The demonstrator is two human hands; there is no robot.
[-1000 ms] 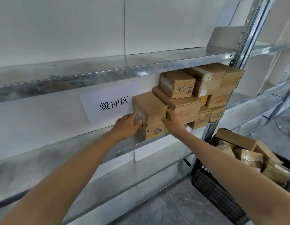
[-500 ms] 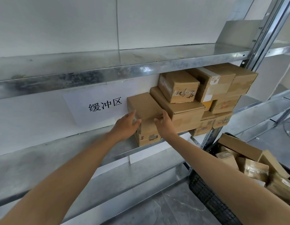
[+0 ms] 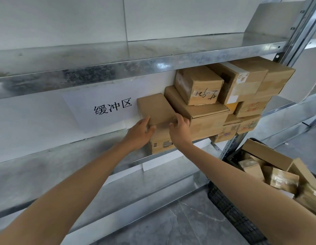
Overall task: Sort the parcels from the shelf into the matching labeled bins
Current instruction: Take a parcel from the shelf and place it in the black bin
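A small brown cardboard parcel (image 3: 154,108) stands at the left end of a pile of parcels on the middle metal shelf (image 3: 47,156). My left hand (image 3: 140,132) grips its left front corner and my right hand (image 3: 180,128) grips its right front side, fingers curled over the top edge. To the right, a long flat parcel (image 3: 206,117) carries a parcel with handwriting (image 3: 199,85), and several more taped parcels (image 3: 245,82) are stacked against the shelf post.
A white paper sign with black characters (image 3: 107,106) hangs on the wall behind the shelf. A black plastic crate (image 3: 229,209) with several parcels sits on the grey floor at the lower right. An upper shelf (image 3: 118,68) overhangs the pile.
Both hands have closed in on the small parcel, the right hand sliding left from the parcel's right side onto its front. The camera view has shifted slightly right and closer.
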